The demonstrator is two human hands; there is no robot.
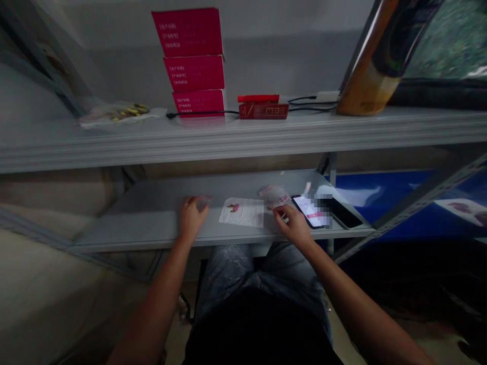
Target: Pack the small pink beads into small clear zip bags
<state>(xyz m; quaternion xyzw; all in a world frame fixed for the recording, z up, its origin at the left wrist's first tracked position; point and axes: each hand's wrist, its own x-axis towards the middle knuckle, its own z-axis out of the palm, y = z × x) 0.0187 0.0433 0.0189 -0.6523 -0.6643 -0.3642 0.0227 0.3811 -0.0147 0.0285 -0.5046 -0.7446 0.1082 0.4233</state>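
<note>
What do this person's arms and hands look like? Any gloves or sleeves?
The left hand and right hand are bare, with no gloves. The forearms show no sleeves and no watch; rings are too small to tell. The person wears a black top and faded blue jeans.

1. Apparently a storeroom or small workshop; which, unclear.
2. Grey slotted-metal rack [418, 195].
3. Boxes [194, 35] stacked near the front edge of the upper shelf [266, 144]; bagged gold pieces [131, 112] toward its left end.
</note>
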